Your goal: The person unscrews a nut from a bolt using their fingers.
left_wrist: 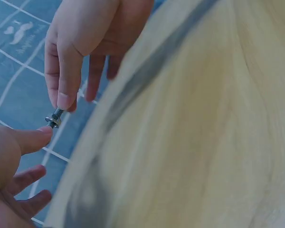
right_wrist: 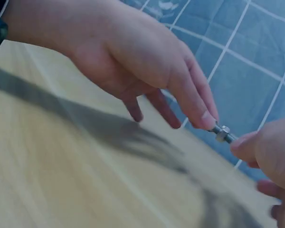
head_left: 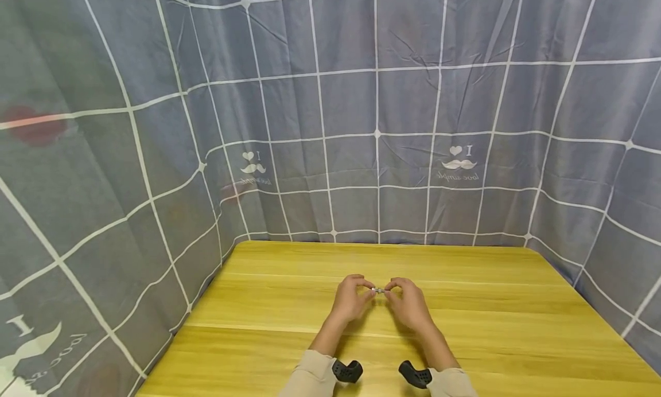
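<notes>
A small metal bolt (left_wrist: pixel 60 112) bridges the gap between the fingertips of my two hands, above the wooden table. Around its threaded shank sits a nut (right_wrist: pixel 223 133). My left hand (head_left: pixel 350 297) pinches one end between thumb and index finger. On the opposite side, my right hand (head_left: pixel 410 303) pinches the other end the same way. The remaining fingers of both hands hang loosely apart below. Both ends of the bolt are hidden by the fingertips.
The yellow wood-grain table (head_left: pixel 258 305) spreads under both arms. A grey-blue curtain (head_left: pixel 351 110) with white grid lines closes off the back and sides. Black devices (head_left: pixel 347 371) sit on the inner side of both wrists, by the beige sleeves (head_left: pixel 312 377).
</notes>
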The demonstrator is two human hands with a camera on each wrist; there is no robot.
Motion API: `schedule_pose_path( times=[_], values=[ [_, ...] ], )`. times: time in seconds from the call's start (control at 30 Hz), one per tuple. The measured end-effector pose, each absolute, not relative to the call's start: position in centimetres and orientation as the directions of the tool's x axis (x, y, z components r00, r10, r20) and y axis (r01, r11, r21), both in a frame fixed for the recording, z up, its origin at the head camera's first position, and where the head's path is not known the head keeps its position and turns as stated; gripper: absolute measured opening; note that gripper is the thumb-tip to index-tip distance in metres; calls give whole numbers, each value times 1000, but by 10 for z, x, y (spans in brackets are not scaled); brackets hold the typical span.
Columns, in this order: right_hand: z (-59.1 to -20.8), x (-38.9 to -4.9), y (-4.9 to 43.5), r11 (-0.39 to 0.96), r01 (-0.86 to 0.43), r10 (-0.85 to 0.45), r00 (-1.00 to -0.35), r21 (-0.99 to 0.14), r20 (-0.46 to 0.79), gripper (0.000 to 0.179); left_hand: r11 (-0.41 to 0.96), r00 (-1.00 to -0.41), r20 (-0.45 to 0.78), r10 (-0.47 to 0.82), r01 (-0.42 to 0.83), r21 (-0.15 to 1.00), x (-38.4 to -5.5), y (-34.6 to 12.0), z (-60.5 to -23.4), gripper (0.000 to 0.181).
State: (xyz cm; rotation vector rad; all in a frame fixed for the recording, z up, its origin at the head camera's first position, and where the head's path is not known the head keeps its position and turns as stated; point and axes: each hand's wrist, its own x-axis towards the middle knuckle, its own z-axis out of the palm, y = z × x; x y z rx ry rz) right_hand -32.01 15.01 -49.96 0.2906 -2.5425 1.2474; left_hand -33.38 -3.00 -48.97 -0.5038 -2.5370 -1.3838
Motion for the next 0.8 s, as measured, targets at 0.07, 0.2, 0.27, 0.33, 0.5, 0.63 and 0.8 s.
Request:
schedule_pose_path(
  times=[0.07, 0.2, 0.27, 0.33, 0.5, 0.63, 0.8],
  values=[
    [-492, -318, 151, 572, -297, -51, -943, -764, 328, 8, 453, -915, 342, 213, 403, 795, -333, -32, -484, 6],
    [-481, -315, 151, 495, -318, -70, -942, -809, 328, 11, 393, -909, 351, 226, 415, 821, -329, -34, -473, 7],
    [-476, -313, 151, 461, -328, -79, -941, -824, 330, 11, 369, -906, 357, 227, 419, 830, -327, -35, -467, 8],
    [-471, -311, 151, 435, -328, -78, -942, -838, 328, 8, 345, -903, 362, 229, 423, 838, -325, -36, -461, 9],
    [-455, -304, 151, 407, -332, -60, -939, -851, 338, 5, 284, -891, 383, 243, 443, 850, -321, -36, -449, 13],
    [-444, -301, 151, 372, -325, -60, -943, -869, 327, 5, 259, -888, 401, 225, 451, 854, -319, -36, -443, 13],
    [-436, -299, 150, 298, -302, -48, -952, -906, 301, 9, 232, -877, 429, 214, 473, 850, -318, -36, -441, 10]
  ],
)
